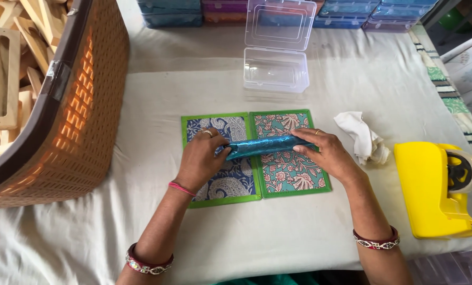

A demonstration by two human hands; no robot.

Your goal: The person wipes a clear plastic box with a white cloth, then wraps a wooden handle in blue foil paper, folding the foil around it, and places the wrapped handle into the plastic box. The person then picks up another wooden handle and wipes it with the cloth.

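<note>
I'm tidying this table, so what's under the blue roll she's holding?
Under the blue roll lie two green-edged patterned panels side by side on the white cloth. Both hands, left and right, cover its ends.

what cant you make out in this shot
- Ends of the blue roll: head view, covered by the left hand and right hand.
- Basket: cut off by the top and left edges.
- Yellow tape dispenser: clipped at the right edge.
- Stacked boxes: cut by the top edge.
</note>
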